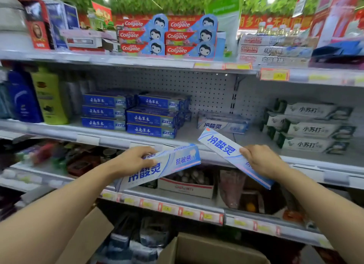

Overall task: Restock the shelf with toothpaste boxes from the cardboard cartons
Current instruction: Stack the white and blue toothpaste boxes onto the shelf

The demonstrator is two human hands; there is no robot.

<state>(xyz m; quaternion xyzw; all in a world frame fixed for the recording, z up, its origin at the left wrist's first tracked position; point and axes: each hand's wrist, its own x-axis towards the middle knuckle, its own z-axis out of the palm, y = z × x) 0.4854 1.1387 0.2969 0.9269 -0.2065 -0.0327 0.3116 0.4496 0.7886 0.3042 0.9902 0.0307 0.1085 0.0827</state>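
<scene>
Right hand: fingers grip right box, long axis aimed up-left at shelf stack; nearer the gap
Left hand: fingers hold left box below the shelf front edge

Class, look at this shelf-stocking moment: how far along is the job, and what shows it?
Done: one pale blue box already lies on the middle shelf. In hand: the left hand holds a matching box, the right hand another. Left: placing both, plus whatever remains in the open carton, whose contents are unseen.
</scene>
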